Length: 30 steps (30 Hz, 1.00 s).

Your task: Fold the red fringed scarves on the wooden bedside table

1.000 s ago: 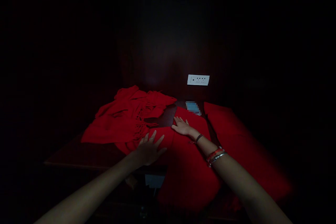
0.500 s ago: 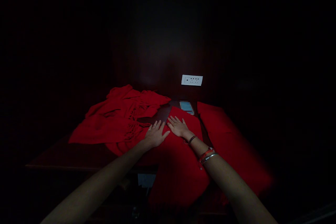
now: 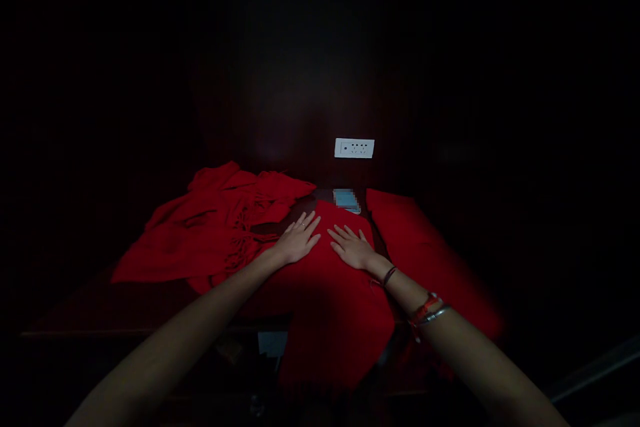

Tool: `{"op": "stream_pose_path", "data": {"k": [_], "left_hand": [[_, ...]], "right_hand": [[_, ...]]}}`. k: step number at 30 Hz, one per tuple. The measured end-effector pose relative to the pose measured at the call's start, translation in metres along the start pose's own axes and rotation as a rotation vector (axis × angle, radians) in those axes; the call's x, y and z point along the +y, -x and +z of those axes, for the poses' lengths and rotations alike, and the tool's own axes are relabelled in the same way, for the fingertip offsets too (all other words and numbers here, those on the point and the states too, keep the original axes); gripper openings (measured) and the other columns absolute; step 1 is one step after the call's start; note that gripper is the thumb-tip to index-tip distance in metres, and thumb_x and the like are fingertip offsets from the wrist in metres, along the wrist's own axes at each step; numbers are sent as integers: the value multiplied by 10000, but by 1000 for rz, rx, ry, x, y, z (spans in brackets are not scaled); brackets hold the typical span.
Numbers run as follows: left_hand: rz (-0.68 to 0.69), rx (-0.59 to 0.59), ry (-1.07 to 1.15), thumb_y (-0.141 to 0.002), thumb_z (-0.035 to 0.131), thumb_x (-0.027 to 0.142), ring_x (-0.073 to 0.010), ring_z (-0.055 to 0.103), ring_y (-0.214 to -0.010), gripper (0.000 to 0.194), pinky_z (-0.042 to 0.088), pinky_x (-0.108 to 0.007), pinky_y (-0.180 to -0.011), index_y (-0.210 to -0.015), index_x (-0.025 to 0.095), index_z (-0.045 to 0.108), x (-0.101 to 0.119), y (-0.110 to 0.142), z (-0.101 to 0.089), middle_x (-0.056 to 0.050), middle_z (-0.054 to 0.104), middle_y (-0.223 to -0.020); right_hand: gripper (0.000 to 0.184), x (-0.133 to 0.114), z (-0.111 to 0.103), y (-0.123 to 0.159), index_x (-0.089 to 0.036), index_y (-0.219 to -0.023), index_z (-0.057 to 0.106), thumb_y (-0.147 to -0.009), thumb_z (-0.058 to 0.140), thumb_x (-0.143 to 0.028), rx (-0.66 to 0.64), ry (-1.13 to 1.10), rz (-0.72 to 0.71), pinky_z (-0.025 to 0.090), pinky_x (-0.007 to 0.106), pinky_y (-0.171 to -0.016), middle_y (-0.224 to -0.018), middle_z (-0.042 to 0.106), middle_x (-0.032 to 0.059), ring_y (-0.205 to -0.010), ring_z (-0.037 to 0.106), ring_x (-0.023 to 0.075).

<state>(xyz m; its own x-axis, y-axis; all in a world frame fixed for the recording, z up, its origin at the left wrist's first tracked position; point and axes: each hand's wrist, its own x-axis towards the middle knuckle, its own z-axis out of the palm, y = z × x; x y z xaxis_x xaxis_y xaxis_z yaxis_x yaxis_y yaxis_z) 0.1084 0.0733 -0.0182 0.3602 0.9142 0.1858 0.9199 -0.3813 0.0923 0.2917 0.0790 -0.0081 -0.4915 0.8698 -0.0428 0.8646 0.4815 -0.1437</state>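
Note:
A red scarf [image 3: 333, 313] lies across the dark table, its fringed near end hanging over the front edge. My left hand [image 3: 299, 240], with a ring on one finger, rests flat on the scarf's left side, fingers spread. On the right part of the same scarf, my right hand [image 3: 353, 248] lies flat with its fingers apart; bracelets circle that wrist. To the left is a crumpled heap of red fringed cloth [image 3: 185, 233], partly overlapping the scarf's side. A flat folded red cloth [image 3: 425, 247] lies right of my right hand.
A phone-like flat object with a blurred bluish face [image 3: 346, 200] lies at the back of the table. A white socket plate [image 3: 354, 148] is on the dark wall. The table's front edge [image 3: 90, 332] shows at left. A pale item [image 3: 273, 343] sits below the tabletop.
My right hand has slid rightward across the scarf, widening the gap between my hands. My left hand has shifted slightly onto the scarf. The whole view has moved a little.

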Motion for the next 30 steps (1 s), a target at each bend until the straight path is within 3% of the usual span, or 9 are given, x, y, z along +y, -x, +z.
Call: {"op": "stream_pose_path", "data": {"k": [5,10,15,19,22,25,27,30], "left_hand": [[19,-169,-19,-826,130,456,-185,114,-1215,507,143,-395,-952,-1283,237,147,-3,-5,11,-15,132,-1345],[5,-164,-19,-827,116,455,-184,106,-1216,506,140,-385,-953,-1284,240,143,-4,-4,11,-12,116,-1347],[-5,-140,-21,-828,125,453,-198,116,-1214,499,150,-385,-950,-1282,248,150,-3,-4,11,-3,113,-1346],[-32,-89,-3,-831,139,443,-195,137,-1210,493,170,-361,-947,-1275,235,192,-1,-3,12,-17,146,-1342],[-158,56,14,-834,147,424,-194,177,-1200,500,203,-351,-935,-1264,182,231,-1,-3,12,-54,184,-1333],[-294,163,20,-833,173,389,-192,241,-1176,508,229,-324,-925,-1244,103,262,-2,-2,12,-104,270,-1296],[-299,155,29,-820,201,411,-198,251,-1171,538,230,-317,-925,-1238,79,269,-3,-2,13,-115,299,-1280],[-268,100,49,-761,249,541,-225,210,-1186,688,212,-333,-932,-1255,63,224,-4,0,11,-128,259,-1296]], "right_hand": [[523,2,10,-1,-265,-1288,125,-809,58,-463,37,3,6,51,472,-946,-1351,109,-24,-1221,60,200],[563,8,4,-3,-251,-1291,116,-794,53,-509,13,-23,1,55,473,-946,-1353,98,-14,-1222,47,204],[601,17,3,-6,-224,-1293,127,-783,87,-541,24,6,110,42,443,-955,-1357,77,26,-1221,35,224],[585,19,3,-7,-215,-1291,145,-794,119,-524,-6,7,114,63,438,-956,-1354,96,43,-1220,53,226],[552,19,-6,-14,-174,-1270,227,-803,226,-468,48,27,72,135,419,-946,-1329,195,86,-1205,142,229],[426,19,-24,-28,-133,-1159,412,-803,324,-350,135,58,50,268,296,-886,-1194,422,117,-1094,367,197],[352,18,-36,-42,-118,-1046,512,-803,340,-305,140,65,60,324,238,-815,-1069,527,122,-981,472,178],[318,13,-50,-66,-116,-987,552,-802,352,-280,156,67,83,347,206,-758,-1010,563,119,-934,504,170]]}}
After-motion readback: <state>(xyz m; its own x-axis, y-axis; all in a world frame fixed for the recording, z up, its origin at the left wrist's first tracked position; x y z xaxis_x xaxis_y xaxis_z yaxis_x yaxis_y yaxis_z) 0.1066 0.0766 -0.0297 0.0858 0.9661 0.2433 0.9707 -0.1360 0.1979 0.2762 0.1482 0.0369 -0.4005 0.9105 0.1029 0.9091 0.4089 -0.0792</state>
